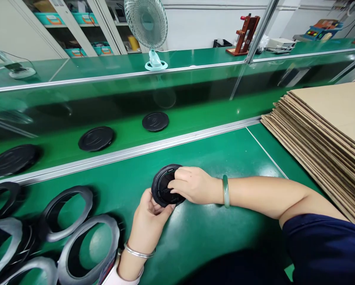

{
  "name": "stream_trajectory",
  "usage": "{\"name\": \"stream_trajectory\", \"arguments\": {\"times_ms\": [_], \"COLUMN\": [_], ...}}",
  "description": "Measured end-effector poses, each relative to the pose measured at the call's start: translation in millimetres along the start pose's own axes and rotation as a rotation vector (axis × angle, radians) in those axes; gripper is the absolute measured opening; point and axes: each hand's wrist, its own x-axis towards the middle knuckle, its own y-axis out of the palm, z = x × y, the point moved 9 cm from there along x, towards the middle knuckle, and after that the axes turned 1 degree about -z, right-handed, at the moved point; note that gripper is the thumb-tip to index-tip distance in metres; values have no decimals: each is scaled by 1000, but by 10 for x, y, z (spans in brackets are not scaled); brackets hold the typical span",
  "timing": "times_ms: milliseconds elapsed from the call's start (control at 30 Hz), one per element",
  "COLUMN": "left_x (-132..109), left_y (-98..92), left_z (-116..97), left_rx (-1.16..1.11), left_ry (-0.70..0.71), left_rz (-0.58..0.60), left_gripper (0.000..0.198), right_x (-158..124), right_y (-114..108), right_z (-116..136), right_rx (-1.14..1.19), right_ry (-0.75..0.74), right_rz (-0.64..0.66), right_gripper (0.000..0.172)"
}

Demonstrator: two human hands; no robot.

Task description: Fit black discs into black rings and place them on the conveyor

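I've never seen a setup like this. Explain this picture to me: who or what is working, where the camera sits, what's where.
There is no robot here: a person works with bare hands. The single picture comes from a camera worn on the person's head, looking forward and down. The left hand holds a black round part while the right hand has its fingers on it. Black rings lie on the green table at the picture's left; cardboard sheets are stacked at the right. Beyond a metal rail, three black discs lie on a green strip.
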Motion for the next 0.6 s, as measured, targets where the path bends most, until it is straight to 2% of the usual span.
{"name": "stream_trajectory", "arguments": {"times_ms": [100,300,367,433,533,600], "left_x": [2,-11,-12,-8,1,-1], "left_y": [-8,-10,-21,-42,-65,-61], "left_z": [-2,11,18,22,20,9], "left_rx": [11,11,-1,-16,-46,-43], "left_ry": [8,-13,-12,0,20,29], "left_rz": [-13,-37,-45,-57,-72,-73], "left_gripper": [50,57,58,58,57,56], "right_x": [12,50,54,48,-9,-57], "right_y": [6,132,80,-39,-202,-151], "right_z": [26,57,57,12,-261,-476], "right_rx": [-50,-87,-52,28,181,313], "right_ry": [30,42,32,48,247,422], "right_rz": [-2,129,85,-27,-224,-243], "right_gripper": [28,34,31,31,42,44]}}
